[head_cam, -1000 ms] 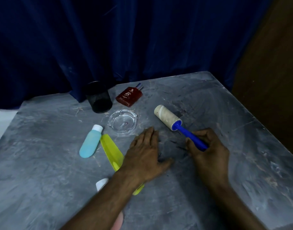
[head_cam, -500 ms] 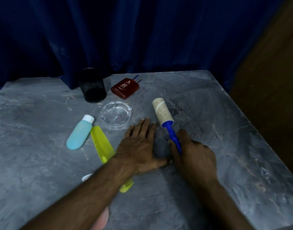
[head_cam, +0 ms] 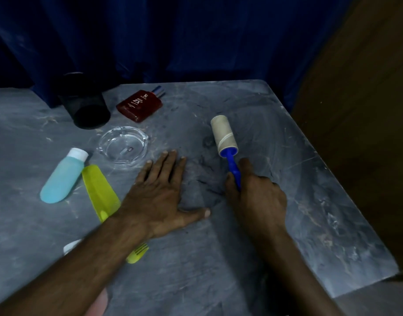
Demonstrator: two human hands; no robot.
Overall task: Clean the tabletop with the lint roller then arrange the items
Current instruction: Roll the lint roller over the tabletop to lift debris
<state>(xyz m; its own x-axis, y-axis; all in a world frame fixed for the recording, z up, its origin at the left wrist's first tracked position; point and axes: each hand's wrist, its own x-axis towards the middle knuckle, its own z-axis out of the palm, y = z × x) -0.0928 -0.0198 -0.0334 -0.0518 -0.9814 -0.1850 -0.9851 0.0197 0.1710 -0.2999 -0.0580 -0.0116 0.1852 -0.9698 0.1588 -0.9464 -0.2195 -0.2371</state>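
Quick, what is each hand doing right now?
Left hand: open, flat on the table, holding nothing.
Right hand: closed around the lint roller handle.

blue curtain (head_cam: 173,37) behind table | brown wooden panel (head_cam: 367,110) at right, beside curtain

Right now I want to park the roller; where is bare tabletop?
Free: the table to the right of the lint roller and right hand, out to the edge. Crowded: the left, around the ashtray, blue bottle and yellow comb.
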